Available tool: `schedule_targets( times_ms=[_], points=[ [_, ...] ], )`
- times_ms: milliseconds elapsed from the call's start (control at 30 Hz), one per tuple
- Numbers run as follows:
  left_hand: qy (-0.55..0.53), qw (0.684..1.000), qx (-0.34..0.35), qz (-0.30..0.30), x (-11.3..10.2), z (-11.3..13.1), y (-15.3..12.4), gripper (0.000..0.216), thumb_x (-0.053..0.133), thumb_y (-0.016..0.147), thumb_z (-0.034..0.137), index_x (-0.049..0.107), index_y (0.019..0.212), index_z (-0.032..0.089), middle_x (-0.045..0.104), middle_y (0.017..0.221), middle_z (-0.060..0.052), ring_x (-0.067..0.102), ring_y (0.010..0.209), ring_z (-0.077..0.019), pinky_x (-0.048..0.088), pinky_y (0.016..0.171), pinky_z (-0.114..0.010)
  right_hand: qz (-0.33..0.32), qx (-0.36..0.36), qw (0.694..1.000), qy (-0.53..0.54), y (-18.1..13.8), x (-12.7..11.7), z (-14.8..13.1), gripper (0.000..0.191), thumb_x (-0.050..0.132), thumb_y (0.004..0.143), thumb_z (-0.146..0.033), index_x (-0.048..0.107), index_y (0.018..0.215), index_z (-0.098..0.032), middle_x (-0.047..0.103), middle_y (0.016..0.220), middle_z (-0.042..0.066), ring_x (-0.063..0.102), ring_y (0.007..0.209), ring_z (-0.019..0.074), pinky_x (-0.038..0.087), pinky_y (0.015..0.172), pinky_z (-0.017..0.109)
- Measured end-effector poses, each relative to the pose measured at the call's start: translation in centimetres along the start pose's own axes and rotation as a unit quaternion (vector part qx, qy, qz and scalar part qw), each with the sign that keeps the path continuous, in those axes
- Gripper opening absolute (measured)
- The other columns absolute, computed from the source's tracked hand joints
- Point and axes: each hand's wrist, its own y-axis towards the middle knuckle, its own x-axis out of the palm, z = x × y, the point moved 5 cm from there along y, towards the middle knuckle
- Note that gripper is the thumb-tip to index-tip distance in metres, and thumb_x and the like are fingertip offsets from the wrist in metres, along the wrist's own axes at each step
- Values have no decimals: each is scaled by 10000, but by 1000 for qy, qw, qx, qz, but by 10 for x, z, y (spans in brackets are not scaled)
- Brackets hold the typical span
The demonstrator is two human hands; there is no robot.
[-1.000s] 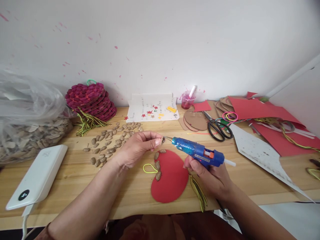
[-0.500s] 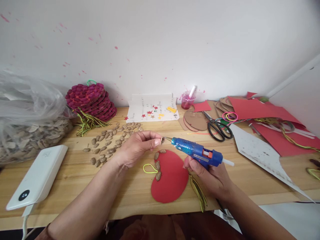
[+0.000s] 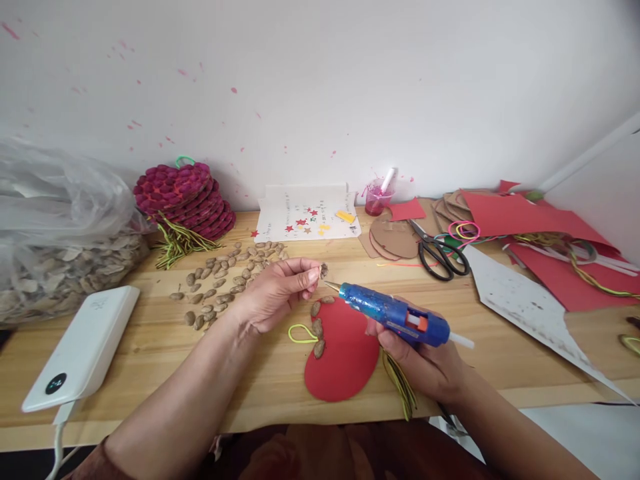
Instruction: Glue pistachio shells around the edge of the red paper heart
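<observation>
My left hand [image 3: 280,287] pinches a small brown nut shell [image 3: 324,271] between thumb and fingertips. My right hand [image 3: 425,360] is wrapped round the handle of a blue hot glue gun [image 3: 390,311], whose metal nozzle points left, just below and apart from the shell. Under both lies a red heart-shaped card [image 3: 345,360], with several shells [image 3: 319,327] along its upper left edge. A yellow cord loop [image 3: 301,333] sticks out at its left, and a green-and-brown tassel [image 3: 399,387] at its right, partly behind my right hand.
Loose shells [image 3: 217,283] lie left of my hands, beside a bag of shells [image 3: 65,267] and a white power bank [image 3: 83,347]. Purple shell-covered hearts [image 3: 185,197] are stacked behind. To the right are black-handled scissors [image 3: 443,257], red card [image 3: 540,220] and a white board [image 3: 530,307].
The glue gun's nozzle has come away from the shell, dropping slightly downward. My left hand has raised the shell a little and turned it.
</observation>
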Motion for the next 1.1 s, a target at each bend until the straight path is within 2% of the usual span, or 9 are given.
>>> schedule_targets(
  times_ms=[267,867,1100],
  points=[
    [-15,999,-7,-28,2,-3,0,317,990,607,252,780,809,127,639,662,2,534,571,-50,470,548,-142,-2,-5,1000,4,3,1,-3,117,620,971,-315,698,918,-246,702,814,58,685,734,224,570,651,351],
    [-1,1000,-6,-29,3,-2,0,311,985,615,261,776,803,127,629,666,6,518,572,-52,461,547,-150,-9,-15,1000,-16,6,0,-8,117,617,974,-303,690,909,-239,684,776,39,665,693,203,560,636,329],
    [6,1000,0,-18,1,-2,-1,298,981,623,251,779,809,136,635,674,1,522,583,-57,473,549,-155,-11,10,999,-29,6,-1,-8,130,617,967,-328,707,914,-251,691,770,50,669,693,222,576,633,352]
  ],
)
